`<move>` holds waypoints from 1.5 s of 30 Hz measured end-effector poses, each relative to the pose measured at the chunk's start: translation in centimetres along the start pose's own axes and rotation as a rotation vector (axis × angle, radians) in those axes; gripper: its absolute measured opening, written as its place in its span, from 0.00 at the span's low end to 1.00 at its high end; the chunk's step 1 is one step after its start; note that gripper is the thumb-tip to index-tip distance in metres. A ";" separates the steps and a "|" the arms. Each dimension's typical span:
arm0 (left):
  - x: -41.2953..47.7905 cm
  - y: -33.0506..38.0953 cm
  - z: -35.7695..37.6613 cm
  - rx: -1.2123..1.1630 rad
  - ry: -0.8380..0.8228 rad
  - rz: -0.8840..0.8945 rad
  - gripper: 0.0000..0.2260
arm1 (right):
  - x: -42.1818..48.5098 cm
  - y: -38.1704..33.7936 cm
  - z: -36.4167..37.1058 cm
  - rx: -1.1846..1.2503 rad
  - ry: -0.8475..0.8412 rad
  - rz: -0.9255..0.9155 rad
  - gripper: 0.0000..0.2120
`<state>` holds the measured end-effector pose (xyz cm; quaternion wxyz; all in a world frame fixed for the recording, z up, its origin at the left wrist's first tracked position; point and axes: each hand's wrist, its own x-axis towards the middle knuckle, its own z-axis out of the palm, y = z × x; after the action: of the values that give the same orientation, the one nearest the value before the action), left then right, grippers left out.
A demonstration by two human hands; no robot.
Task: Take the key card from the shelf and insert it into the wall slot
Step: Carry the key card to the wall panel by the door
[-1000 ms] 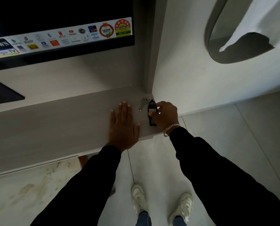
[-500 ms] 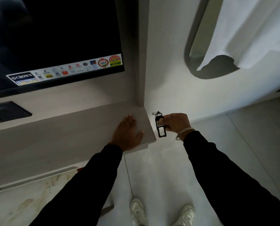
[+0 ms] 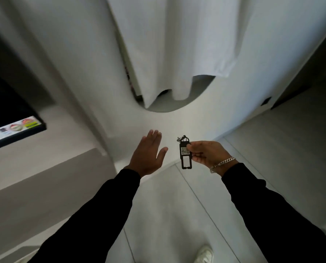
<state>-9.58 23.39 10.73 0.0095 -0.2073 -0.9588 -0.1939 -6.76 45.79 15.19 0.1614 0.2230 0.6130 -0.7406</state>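
Observation:
The key card (image 3: 185, 155) is a narrow black tag with a white number label and a metal ring and key at its top end. My right hand (image 3: 207, 155) pinches it by the middle and holds it upright in the air, off the shelf. My left hand (image 3: 149, 154) floats open to the left of the card, fingers together and palm down, touching nothing. The grey shelf (image 3: 50, 179) lies at the lower left, with its corner just left of my left hand. I see no wall slot in this view.
A dark TV screen (image 3: 10, 118) with a sticker strip hangs above the shelf at the left. White cloth (image 3: 177, 54) drapes over an oval wall mirror ahead. A small dark wall plate (image 3: 265, 101) sits at the right by a dark doorway. Pale floor tiles lie below.
My right hand lifted the key card off the shelf and carried it right, into the air. My left hand came off the shelf top. The view swung right, toward the draped mirror.

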 end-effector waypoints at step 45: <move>64.5 64.8 29.6 -0.075 0.019 0.746 0.32 | 14.9 -26.9 -77.8 0.397 0.487 -0.269 0.10</move>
<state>-40.65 114.30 13.52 0.0808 -0.5408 -0.8095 -0.2140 -22.86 127.78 18.23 -0.1352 0.3376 0.5013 -0.7852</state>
